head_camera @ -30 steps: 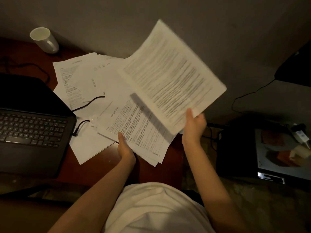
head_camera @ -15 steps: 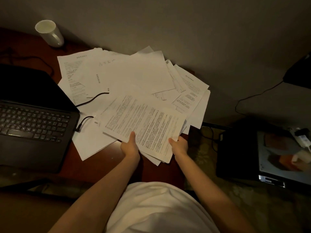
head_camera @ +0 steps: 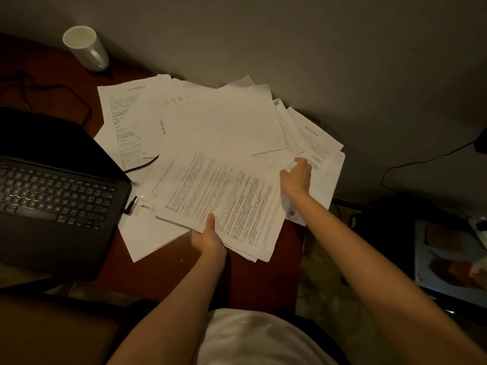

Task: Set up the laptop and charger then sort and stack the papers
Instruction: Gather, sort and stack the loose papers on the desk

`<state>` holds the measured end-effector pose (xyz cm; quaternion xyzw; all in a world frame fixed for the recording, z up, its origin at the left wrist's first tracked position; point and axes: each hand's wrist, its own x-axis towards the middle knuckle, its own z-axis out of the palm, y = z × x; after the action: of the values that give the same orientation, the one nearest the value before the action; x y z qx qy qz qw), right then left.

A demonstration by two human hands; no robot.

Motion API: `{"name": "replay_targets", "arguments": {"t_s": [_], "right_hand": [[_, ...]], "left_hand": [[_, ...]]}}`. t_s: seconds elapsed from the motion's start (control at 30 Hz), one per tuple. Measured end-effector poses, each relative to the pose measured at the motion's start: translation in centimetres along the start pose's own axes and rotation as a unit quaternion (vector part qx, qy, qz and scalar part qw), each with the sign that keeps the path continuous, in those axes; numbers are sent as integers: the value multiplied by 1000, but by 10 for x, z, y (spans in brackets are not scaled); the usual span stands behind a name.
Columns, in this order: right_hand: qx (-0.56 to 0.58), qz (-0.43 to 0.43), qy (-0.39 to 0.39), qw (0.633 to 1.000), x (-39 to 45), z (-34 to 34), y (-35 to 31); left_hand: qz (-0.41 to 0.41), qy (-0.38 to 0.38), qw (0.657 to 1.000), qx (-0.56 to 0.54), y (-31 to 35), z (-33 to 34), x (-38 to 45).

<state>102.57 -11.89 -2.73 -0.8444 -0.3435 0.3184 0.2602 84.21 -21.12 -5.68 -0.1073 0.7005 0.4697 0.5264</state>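
The bench [head_camera: 168, 270] carries an open laptop [head_camera: 58, 196] at the left of the frame and scattered papers [head_camera: 210, 122] at centre. The sheet raised a second ago now lies on the printed stack [head_camera: 224, 204], pinched by the left hand [head_camera: 208, 238]. The right hand [head_camera: 297, 177], its grip loosely spread, reaches the right-hand sheets; sorting appears unfinished. A charger plug [head_camera: 131, 204] is seated at the laptop's edge.

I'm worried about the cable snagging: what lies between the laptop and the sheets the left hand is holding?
In the head view, the black charger plug lies there on loose papers, beside the laptop and left of the held sheets.
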Motion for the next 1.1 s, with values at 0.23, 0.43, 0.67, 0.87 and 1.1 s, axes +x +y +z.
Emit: {"name": "replay_targets", "arguments": {"t_s": [0.23,0.43,0.67,0.87,1.1], "right_hand": [[-61,-22,-52,997,72,14,-49],[-27,48,-41,998,107,28,-61],[3,40,-159,986,133,22,-68],[-243,-102,-85,961,123,7,-77],[-171,-164,67,969,108,-47,-73]], "left_hand": [[23,21,999,-9,-3,11,5],[21,37,999,-1,-4,14,8],[27,48,998,2,-6,17,11],[21,41,999,-1,-5,17,12],[21,20,999,-18,-3,15,8]]}}
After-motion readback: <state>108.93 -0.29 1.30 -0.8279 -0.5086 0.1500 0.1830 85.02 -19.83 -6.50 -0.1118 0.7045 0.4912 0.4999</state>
